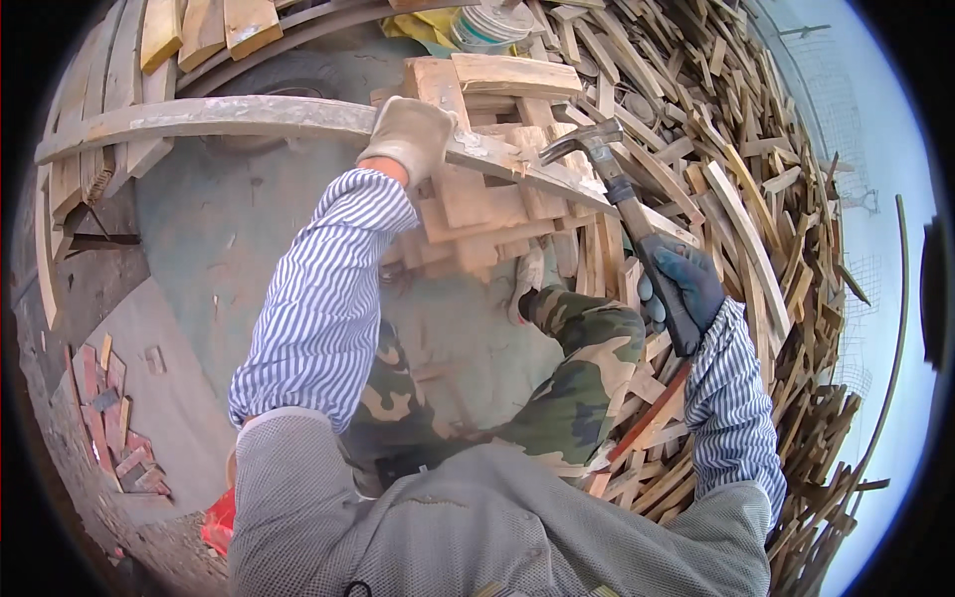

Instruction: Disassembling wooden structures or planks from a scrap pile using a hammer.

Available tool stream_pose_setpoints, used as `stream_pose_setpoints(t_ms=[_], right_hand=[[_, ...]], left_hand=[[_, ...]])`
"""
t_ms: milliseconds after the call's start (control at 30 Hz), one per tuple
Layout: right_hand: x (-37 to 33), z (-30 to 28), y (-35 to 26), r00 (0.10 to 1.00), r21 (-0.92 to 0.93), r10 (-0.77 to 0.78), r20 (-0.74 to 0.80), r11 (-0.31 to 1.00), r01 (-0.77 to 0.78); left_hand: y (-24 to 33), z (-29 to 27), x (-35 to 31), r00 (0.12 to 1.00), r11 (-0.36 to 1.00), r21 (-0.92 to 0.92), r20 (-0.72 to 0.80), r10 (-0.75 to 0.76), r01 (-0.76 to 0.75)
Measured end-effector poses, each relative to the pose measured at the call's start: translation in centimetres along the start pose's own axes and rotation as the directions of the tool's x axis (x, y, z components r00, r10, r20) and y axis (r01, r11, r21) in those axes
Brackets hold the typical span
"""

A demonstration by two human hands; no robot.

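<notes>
My left hand point(413, 137), in a pale work glove, is closed around a long, weathered wooden beam point(249, 116). The beam runs from the far left across to the right, over a stack of wood blocks point(473, 204). In a dark blue-grey glove, my right hand point(688, 281) grips a claw hammer point(647, 234) by its dark handle. The hammer's metal head is up over the beam's right part, its claw toward the left. From this view I cannot tell whether the head touches the wood.
A large heap of loose wood strips point(736, 149) fills the right side. Stacked planks point(124, 70) lie at the upper left. A white bucket point(492, 25) stands at the back. Reddish wood scraps point(114, 428) lie on the floor at the left, near a red item point(217, 522).
</notes>
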State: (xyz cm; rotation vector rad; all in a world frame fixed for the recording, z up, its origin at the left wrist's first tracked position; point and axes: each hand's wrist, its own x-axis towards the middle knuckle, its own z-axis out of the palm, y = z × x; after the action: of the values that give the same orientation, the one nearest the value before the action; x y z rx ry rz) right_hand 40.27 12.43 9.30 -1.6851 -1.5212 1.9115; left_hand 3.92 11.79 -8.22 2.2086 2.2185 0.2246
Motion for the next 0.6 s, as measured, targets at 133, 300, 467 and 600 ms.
stream_pose_setpoints(t_ms=[133, 300, 467, 600], right_hand=[[1.6, -1.6, -1.3, 0.995, 0.023, 0.061, 0.074, 0.998, -0.063], [2.5, -2.8, -5.3, 0.969, -0.104, 0.176, 0.174, 0.982, -0.16], [2.1, -2.0, -8.3, 0.941, -0.355, 0.282, 0.19, 0.913, -0.202], [1.4, -1.5, -8.9, 0.967, -0.315, 0.205, 0.15, 0.937, -0.15]], left_hand=[[0.1, -0.2, 0.0, 1.0, 1.0, 0.007, 0.008, -0.008, 0.008], [0.3, -0.4, 0.0, 0.999, 1.0, -0.005, -0.046, 0.007, -0.007], [0.3, -0.6, -0.1, 0.999, 1.0, -0.014, -0.038, -0.003, 0.003], [0.4, -0.7, -0.1, 1.0, 1.0, -0.014, -0.03, -0.003, 0.003]])
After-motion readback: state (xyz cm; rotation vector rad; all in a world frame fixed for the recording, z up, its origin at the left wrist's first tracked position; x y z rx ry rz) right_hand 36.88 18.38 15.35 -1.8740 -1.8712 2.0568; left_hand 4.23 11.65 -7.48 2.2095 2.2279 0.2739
